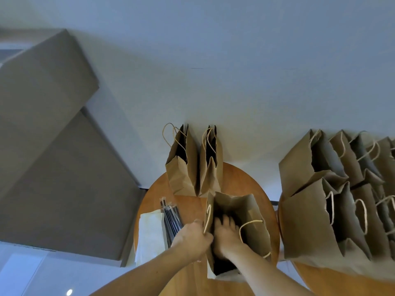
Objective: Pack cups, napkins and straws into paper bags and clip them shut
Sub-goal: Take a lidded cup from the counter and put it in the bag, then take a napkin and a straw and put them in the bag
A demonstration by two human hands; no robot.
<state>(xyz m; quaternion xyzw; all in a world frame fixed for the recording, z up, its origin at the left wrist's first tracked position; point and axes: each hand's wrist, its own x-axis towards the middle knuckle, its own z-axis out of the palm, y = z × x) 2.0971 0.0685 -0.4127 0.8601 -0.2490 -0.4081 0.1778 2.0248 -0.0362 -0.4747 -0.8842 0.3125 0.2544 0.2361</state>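
Observation:
An open brown paper bag [239,208] stands on the round wooden table [252,180] in front of me. My left hand [190,240] grips its left rim beside the twine handle. Inside the bag's mouth is my right hand [224,231], fingers spread and blurred; I cannot see anything in it. To the left of the bag lie a bundle of dark wrapped straws [171,218] and a stack of white napkins [149,233]. No cups or clips are in view.
Two more open paper bags [181,163] [210,161] stand at the table's far edge against the wall. Several open bags [316,189] crowd a second table on the right. A grey sofa [53,167] fills the left side.

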